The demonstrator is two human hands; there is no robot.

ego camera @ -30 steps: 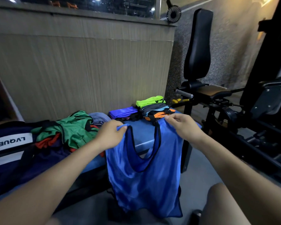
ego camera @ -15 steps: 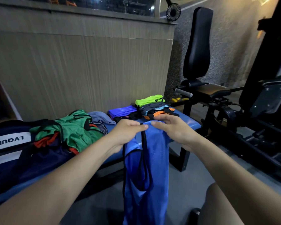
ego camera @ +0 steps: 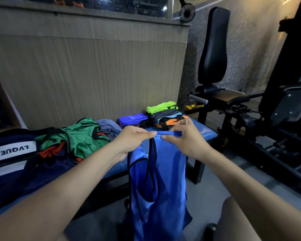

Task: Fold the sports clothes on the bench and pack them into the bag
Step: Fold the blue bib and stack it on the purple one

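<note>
A blue mesh vest (ego camera: 165,185) with black trim hangs folded in half lengthwise in front of the blue bench (ego camera: 205,133). My left hand (ego camera: 134,141) and my right hand (ego camera: 184,138) pinch its shoulder straps together at the top, fingertips almost touching. Behind the hands lies a pile of folded clothes (ego camera: 163,115), green-yellow on top, purple beside it. An unfolded heap with a green vest (ego camera: 80,136) lies at the left. The dark blue bag (ego camera: 12,153), labelled LVQUE, sits at the bench's left end.
A wood-panel wall (ego camera: 94,75) runs behind the bench. A black gym machine (ego camera: 250,110) with an upright padded back stands at the right on the grey floor. My knee (ego camera: 241,221) shows at bottom right.
My hands came together, bringing the vest's two shoulder straps onto each other, so the vest went from spread wide to folded narrow. It hangs a little further right.
</note>
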